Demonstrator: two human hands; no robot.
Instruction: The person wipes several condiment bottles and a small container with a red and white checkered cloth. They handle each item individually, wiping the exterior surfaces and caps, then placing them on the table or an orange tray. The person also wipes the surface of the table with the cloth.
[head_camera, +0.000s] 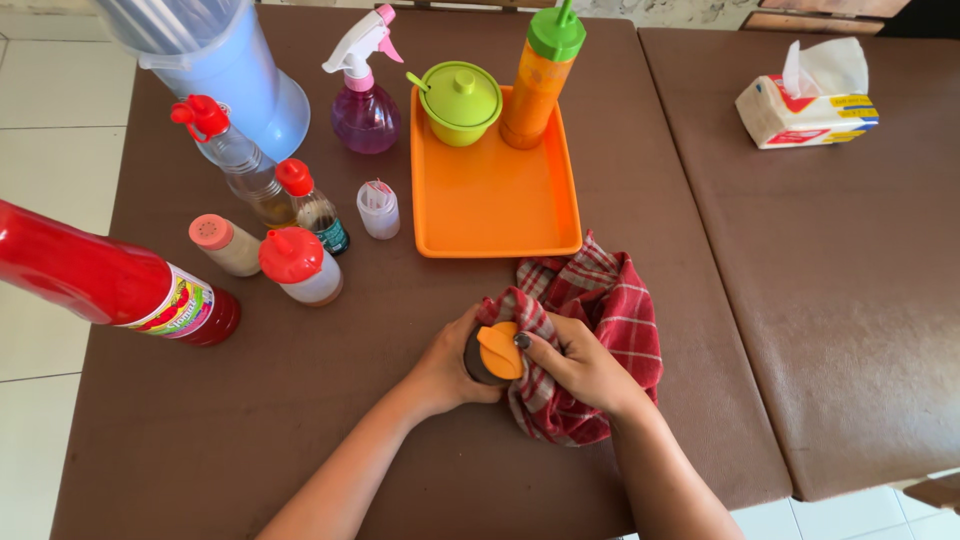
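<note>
Both forearms are bare, with no sleeves; the right hand (578, 368) has dark-painted nails.

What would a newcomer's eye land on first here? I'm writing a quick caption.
Front and centre, the left hand grips a dark bottle with an orange cap while the right hand presses a red checked cloth around it. Behind sits a bright orange tray, and a big red bottle juts in at the left.

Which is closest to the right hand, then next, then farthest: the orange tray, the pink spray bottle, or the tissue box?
From the right hand in the head view:
1. Orange tray, just above it, mid-table.
2. Pink spray bottle, beyond the tray's left corner.
3. Tissue box, far off on the right-hand table.
</note>
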